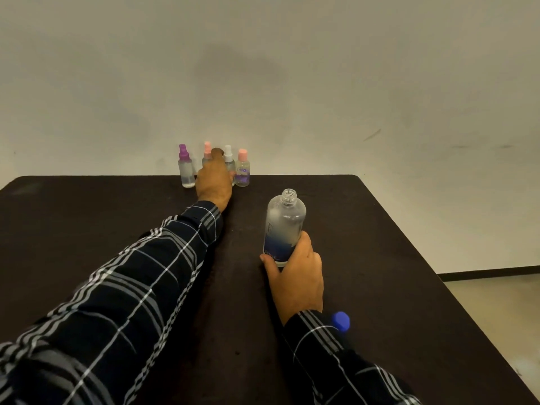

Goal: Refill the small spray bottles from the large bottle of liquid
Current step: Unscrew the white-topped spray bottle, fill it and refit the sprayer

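1. Left hand [214,182] is reaching far across the table [87,229] into the row of four small bottles at the far edge. Fingers are wrapping the pink-cap bottle [207,152], 2nd from left; can't tell if the grip is fully closed, since the hand is hiding the body.
2. Right hand [295,267] is gripping the big bottle [285,226] low on its label, w/ the bottle standing upright & open-mouthed.
3. Key relation: small bottles are sitting beyond & left of the big bottle, well apart. Left hand is nearer them.
4. All long axes are vertical.
5. Look: big bottle is clear w/ a blue label; liquid level is hard to read. Blue cap [340,320] is lying near-side of it, by the right sleeve.
6. Others in row: purple-cap [185,168], white-cap [228,156], pink flat-cap [242,169].
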`<state>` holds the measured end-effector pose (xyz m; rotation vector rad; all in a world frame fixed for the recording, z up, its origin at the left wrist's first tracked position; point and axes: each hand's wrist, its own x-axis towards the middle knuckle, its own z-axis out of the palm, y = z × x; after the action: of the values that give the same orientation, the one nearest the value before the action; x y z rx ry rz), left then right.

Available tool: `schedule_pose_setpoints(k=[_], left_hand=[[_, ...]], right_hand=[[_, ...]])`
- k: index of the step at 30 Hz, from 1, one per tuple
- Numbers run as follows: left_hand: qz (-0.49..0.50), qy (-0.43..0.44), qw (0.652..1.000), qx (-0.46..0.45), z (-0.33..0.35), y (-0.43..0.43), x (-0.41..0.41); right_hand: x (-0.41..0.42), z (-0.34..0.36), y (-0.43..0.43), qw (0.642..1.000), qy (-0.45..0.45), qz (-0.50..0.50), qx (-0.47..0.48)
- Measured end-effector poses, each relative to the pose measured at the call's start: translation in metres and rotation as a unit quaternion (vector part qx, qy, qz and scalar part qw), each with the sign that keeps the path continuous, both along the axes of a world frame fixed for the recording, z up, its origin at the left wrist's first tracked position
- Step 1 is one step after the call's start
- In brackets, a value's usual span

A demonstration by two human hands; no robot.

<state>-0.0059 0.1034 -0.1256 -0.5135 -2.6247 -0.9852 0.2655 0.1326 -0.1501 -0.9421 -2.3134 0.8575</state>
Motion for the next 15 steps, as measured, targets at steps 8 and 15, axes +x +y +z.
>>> schedule_pose_setpoints(k=[8, 15], left_hand=[[-0.030, 0.074, 0.997, 0.014, 0.005, -0.006, 0.006], [-0.091, 0.128, 0.980, -0.124, 0.013, -0.002, 0.022]], right_hand=[[-0.001, -0.001, 0.000, 1.000, -0.005, 0.000, 0.004], [0.000, 0.001, 0.000, 1.000, -0.006, 0.000, 0.003]])
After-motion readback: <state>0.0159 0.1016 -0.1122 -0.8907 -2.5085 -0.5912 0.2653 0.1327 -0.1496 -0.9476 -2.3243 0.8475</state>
